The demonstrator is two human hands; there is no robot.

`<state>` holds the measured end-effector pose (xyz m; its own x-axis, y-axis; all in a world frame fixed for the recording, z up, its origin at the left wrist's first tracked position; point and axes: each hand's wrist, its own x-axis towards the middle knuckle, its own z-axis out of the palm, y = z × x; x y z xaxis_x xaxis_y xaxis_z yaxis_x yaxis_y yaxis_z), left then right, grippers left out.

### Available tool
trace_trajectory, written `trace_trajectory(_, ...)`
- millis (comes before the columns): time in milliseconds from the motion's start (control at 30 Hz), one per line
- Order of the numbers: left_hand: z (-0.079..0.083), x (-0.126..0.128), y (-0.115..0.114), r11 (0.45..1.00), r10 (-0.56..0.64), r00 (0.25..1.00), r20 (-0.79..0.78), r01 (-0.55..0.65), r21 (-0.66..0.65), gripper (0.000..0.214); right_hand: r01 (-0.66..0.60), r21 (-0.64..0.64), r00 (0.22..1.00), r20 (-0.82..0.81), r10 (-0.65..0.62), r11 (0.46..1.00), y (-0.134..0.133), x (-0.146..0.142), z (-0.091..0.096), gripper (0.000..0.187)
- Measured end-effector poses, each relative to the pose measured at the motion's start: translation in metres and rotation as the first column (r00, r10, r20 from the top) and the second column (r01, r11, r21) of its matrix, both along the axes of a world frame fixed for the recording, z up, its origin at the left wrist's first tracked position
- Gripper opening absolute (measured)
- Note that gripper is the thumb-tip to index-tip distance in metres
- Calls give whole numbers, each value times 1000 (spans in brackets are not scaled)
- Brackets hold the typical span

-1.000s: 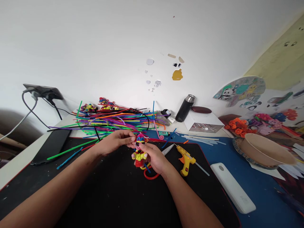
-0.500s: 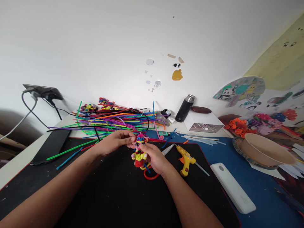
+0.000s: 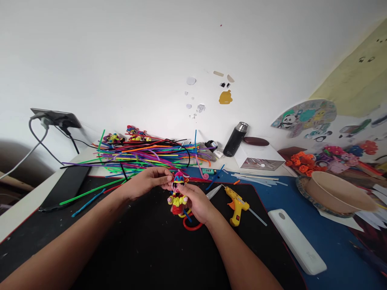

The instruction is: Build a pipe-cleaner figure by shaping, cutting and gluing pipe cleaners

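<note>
A small pipe-cleaner doll point(image 3: 178, 200) stands upright between my hands, with a pink and blue top, a yellow fuzzy collar and a red base. My right hand point(image 3: 196, 201) is closed around it from the right, thumb on its face. From the left, my left hand point(image 3: 157, 179) pinches at the side of the doll's head; whether it grips a part of the doll there is hard to see. Under the right hand lie scissors point(image 3: 193, 228) with red and yellow handles, partly covered. A yellow glue gun point(image 3: 238, 206) with a glue stick in it rests to the right.
Behind my hands spreads a pile of coloured pipe cleaners point(image 3: 145, 153), with similar dolls point(image 3: 136, 133) behind. A black phone point(image 3: 65, 185) lies left. Farther right are a black thermos point(image 3: 235, 140), a white box point(image 3: 256, 157), glue sticks point(image 3: 256, 177), a white power bank point(image 3: 298, 241) and a bowl point(image 3: 335, 189).
The view has tilted up very slightly. Both hands keep nearly the same hold on the doll, and a small reddish loop now shows more clearly at the right of its head.
</note>
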<state>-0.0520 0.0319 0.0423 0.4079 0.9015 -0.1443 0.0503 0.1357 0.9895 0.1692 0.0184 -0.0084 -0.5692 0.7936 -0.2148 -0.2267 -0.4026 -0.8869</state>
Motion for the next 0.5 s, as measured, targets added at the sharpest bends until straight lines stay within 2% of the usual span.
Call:
trace_trajectory(233,1,0,0,1000,-8,1000,15,8,-1,49,-21,16,1000,-1,21,1000,-2,0,5,69)
trace_trajectory(500,1,0,0,1000,-9,1000,9,9,7,48,-8,17,1000,-13,8,1000,0,0,1,65)
